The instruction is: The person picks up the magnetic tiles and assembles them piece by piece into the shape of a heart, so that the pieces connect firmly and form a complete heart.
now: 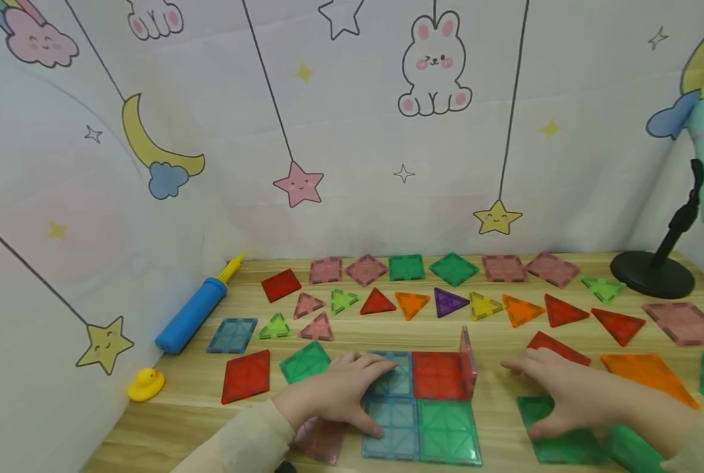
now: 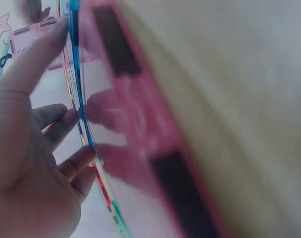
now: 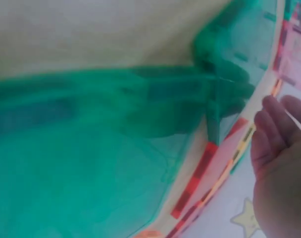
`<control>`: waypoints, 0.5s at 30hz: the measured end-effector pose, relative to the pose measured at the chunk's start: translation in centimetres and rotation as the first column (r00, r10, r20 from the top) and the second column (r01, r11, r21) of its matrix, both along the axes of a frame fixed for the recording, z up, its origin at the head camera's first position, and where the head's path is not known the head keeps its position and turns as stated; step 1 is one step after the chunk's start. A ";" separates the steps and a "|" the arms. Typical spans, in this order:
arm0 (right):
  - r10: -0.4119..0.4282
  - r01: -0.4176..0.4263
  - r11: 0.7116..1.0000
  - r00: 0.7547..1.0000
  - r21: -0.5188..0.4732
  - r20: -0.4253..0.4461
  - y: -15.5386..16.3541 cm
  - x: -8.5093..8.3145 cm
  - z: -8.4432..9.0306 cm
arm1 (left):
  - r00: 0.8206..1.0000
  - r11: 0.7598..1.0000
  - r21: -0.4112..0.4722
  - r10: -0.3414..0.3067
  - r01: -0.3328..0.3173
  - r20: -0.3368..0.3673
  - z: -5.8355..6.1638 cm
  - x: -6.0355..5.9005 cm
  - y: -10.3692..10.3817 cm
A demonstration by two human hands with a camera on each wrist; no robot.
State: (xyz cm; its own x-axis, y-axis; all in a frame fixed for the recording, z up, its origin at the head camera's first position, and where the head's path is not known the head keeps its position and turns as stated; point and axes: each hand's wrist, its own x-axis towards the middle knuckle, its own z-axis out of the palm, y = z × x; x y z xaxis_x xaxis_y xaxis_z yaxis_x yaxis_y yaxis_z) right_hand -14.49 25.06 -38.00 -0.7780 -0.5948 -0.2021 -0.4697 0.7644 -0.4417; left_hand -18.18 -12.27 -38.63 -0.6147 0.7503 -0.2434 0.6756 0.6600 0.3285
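Observation:
Four flat magnetic tiles form a square in the head view: a blue tile (image 1: 402, 382) beside a red tile (image 1: 437, 376), with another blue tile (image 1: 393, 437) and a green tile (image 1: 448, 431) in front. Upright along the red tile's right edge stands a pink tile (image 1: 467, 361). My left hand (image 1: 349, 391) spreads its fingers over the left edge of the blue tiles, fingertips touching them. To the right, my right hand (image 1: 555, 387) is held with loose fingers above a loose green tile (image 1: 567, 440), holding nothing; a red tile (image 1: 559, 348) lies partly behind it.
Rows of square and triangular tiles lie at the back, including a purple triangle (image 1: 449, 302). A blue pump (image 1: 192, 315) and a yellow duck (image 1: 146, 384) are on the left. A black stand (image 1: 653, 272) rises at the back right. A pink tile (image 1: 322, 443) lies beneath the left forearm.

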 end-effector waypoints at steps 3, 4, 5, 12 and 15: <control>0.022 -0.023 0.998 1.000 0.052 0.005 0.3 0.6 -0.5 | 1.000 0.999 0.021 0.027 -0.027 0.002 0.4 -0.2 0.1; 0.035 -0.035 0.998 0.999 0.059 0.001 0.3 0.8 -0.6 | 0.999 0.999 0.031 0.040 -0.041 0.006 0.7 -0.2 0.2; 0.047 -0.046 0.997 0.999 0.069 -0.009 0.3 1.0 -0.7 | 0.999 0.998 0.048 0.049 -0.049 0.006 1.0 -0.3 0.4; 0.100 -0.089 0.989 0.990 0.118 -0.099 -0.1 2.0 -1.1 | 1.000 0.985 0.170 0.023 -0.022 -0.003 2.5 -1.3 2.4; 0.104 -0.093 0.992 0.985 0.088 -0.134 -0.5 2.3 -1.2 | 1.000 0.977 0.214 0.011 -0.014 0.015 2.8 -1.7 3.5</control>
State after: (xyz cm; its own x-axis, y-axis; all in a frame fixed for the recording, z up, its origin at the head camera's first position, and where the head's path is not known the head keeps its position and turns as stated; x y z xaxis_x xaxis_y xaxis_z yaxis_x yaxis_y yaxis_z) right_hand -12.22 24.58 -39.17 -0.7401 -0.6562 -0.1473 -0.5968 0.7418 -0.3059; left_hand -19.84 -8.75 -35.80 -0.6223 0.7780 -0.0867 0.6618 0.5821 0.4725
